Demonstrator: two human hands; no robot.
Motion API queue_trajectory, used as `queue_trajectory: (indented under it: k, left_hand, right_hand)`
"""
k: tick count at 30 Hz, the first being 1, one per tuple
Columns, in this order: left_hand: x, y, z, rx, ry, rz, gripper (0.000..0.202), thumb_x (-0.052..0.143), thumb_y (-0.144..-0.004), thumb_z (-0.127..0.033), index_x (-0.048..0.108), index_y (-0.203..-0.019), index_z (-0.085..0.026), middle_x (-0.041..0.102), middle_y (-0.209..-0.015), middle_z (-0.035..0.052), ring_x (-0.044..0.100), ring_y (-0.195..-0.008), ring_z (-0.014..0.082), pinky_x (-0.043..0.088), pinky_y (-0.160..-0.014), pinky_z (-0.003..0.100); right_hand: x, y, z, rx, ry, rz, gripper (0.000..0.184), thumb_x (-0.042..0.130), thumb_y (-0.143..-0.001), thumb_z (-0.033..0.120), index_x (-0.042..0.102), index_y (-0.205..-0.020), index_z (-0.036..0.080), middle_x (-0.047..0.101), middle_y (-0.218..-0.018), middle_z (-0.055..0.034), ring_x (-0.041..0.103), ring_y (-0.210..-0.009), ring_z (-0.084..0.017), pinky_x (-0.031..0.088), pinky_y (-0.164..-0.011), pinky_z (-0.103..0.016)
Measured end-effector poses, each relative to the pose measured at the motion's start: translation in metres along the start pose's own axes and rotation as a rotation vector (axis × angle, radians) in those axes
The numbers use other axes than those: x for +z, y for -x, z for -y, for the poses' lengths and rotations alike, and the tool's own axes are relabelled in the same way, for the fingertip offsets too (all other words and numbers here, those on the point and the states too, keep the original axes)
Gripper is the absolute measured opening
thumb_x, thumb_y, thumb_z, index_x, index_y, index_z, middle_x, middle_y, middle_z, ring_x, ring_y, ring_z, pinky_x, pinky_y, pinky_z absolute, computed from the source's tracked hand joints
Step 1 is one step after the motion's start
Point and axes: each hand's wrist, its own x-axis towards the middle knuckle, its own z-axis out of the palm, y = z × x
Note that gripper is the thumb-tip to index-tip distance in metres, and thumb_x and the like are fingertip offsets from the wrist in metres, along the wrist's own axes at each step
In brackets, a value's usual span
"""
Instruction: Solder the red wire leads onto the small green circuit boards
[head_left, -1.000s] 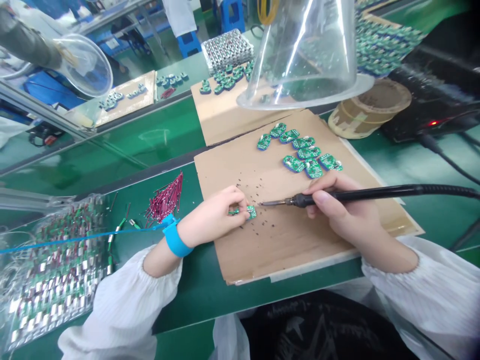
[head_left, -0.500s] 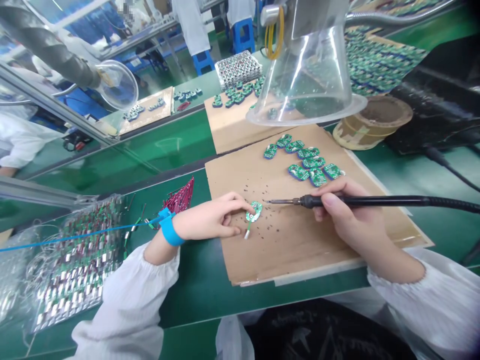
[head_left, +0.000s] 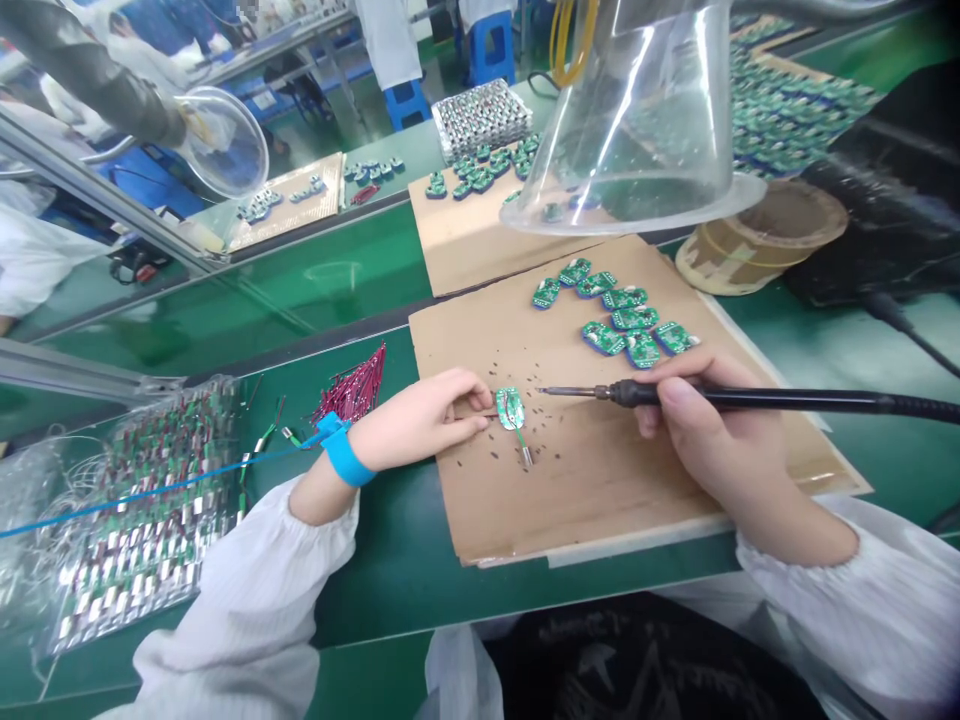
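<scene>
My left hand (head_left: 427, 415), with a blue wrist strap, pinches the edge of a small green circuit board (head_left: 510, 408) that lies on the brown cardboard sheet (head_left: 600, 470); a short wire sticks out of the board toward me. My right hand (head_left: 701, 425) is closed on a black soldering iron (head_left: 750, 398). Its tip hovers just right of the board, a small gap away. Several finished green boards (head_left: 622, 318) lie farther back on the cardboard.
A clear fume hood (head_left: 637, 110) hangs above the cardboard's far edge. A bundle of red wires (head_left: 352, 390) and a tray of wired parts (head_left: 142, 500) lie to the left. A tape roll (head_left: 765, 235) and a black station with its cable stand at right.
My left hand turned the board flat onto the cardboard, so its wire now points toward me. The soldering iron has shifted slightly to the right, away from the board.
</scene>
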Motion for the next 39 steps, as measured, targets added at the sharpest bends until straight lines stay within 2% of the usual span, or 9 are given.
queue_trajectory:
  k: [3, 6, 13, 18, 26, 39]
  left_hand:
    - [0.006, 0.000, 0.000, 0.023, -0.018, -0.030, 0.010, 0.060, -0.098, -0.026, 0.065, -0.103, -0.020, 0.063, -0.100, 0.0018, 0.059, -0.080, 0.0134, 0.047, -0.074, 0.028]
    - [0.016, 0.002, -0.003, 0.030, -0.042, -0.117, 0.008, 0.058, -0.098, -0.024, 0.065, -0.098, -0.020, 0.063, -0.094, 0.0001, 0.059, -0.082, 0.0139, 0.045, -0.073, 0.028]
    - [0.036, 0.012, -0.002, 0.042, -0.095, -0.227, 0.006, 0.061, -0.097, -0.025, 0.063, -0.101, -0.021, 0.063, -0.098, -0.0001, 0.062, -0.088, 0.0144, 0.045, -0.078, 0.029]
    - [0.038, 0.012, 0.002, 0.073, -0.075, -0.250, 0.005, 0.059, -0.097, -0.020, 0.063, -0.097, -0.020, 0.062, -0.095, -0.0004, 0.061, -0.085, 0.0129, 0.045, -0.077, 0.028]
    - [0.037, 0.012, -0.003, 0.034, -0.034, -0.254, 0.004, 0.061, -0.095, -0.019, 0.064, -0.095, -0.020, 0.062, -0.092, -0.0017, 0.058, -0.078, 0.0119, 0.044, -0.072, 0.027]
    - [0.036, 0.012, -0.005, 0.005, -0.014, -0.251, 0.005, 0.060, -0.096, -0.020, 0.064, -0.094, -0.020, 0.064, -0.089, -0.0022, 0.056, -0.071, 0.0113, 0.044, -0.070, 0.026]
  right_hand:
    - [-0.001, 0.000, 0.000, 0.003, 0.007, 0.023, 0.011, 0.067, -0.097, 0.034, 0.068, -0.096, 0.023, 0.062, -0.063, 0.0022, 0.057, -0.054, -0.014, 0.043, -0.054, -0.032]
    - [0.000, 0.004, 0.002, -0.008, 0.040, 0.047, 0.010, 0.067, -0.097, 0.034, 0.067, -0.096, 0.024, 0.064, -0.065, 0.0017, 0.059, -0.054, -0.014, 0.045, -0.053, -0.031]
    - [0.015, 0.021, 0.006, -0.063, 0.166, 0.136, 0.004, 0.064, -0.098, 0.028, 0.066, -0.101, 0.026, 0.068, -0.077, -0.0010, 0.063, -0.061, -0.016, 0.049, -0.058, -0.034]
    - [0.017, 0.024, 0.005, -0.085, 0.278, 0.254, 0.011, 0.066, -0.095, 0.027, 0.066, -0.106, 0.027, 0.070, -0.084, -0.0032, 0.064, -0.065, -0.018, 0.050, -0.059, -0.037]
    - [0.016, 0.023, 0.007, -0.093, 0.317, 0.292, 0.014, 0.066, -0.095, 0.025, 0.065, -0.109, 0.027, 0.071, -0.088, -0.0038, 0.066, -0.069, -0.019, 0.051, -0.061, -0.037]
    - [0.017, 0.022, 0.008, -0.098, 0.310, 0.282, 0.014, 0.066, -0.095, 0.023, 0.065, -0.108, 0.027, 0.071, -0.090, -0.0037, 0.067, -0.071, -0.019, 0.051, -0.063, -0.036]
